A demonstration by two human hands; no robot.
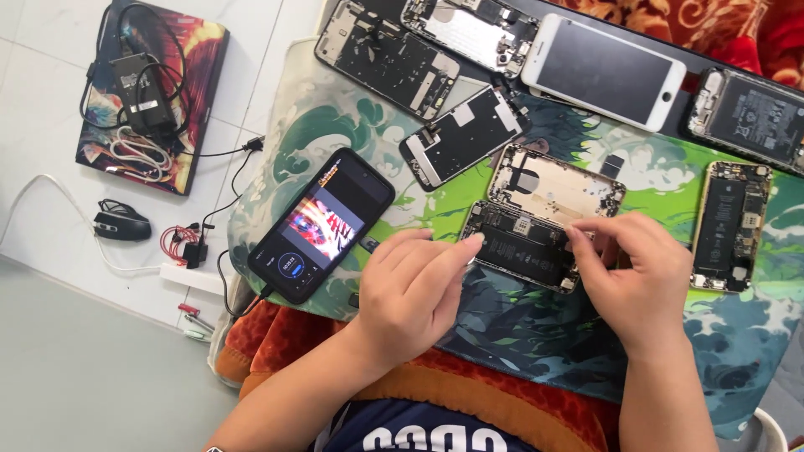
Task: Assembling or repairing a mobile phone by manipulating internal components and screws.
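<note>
Both hands in over the opened phone (523, 245), lying battery-side up mid-mat, just below a gold rear shell (557, 186). Left hand (412, 289) sits at the phone's left edge, forefinger stretched out, tip touching the frame corner; other fingers curled loose, nothing clamped in it. Right hand (641, 276) at the phone's right edge, thumb and forefinger pinched together right on the rim; can't tell if sthg tiny is between them. Hands apart, phone between them.

Around it on the printed mat (335, 125): black phone w/ lit screen (322, 224) to the left, cable plugged in at its lower end. Black display panel (463, 136) above, white-front phone (605, 71) top centre, another stripped phone (731, 226) at right, more gutted ones along the top. Off on the floor, left: a laptop (155, 96) w/ charger brick and cables piled on it, and a black mouse (121, 224).
</note>
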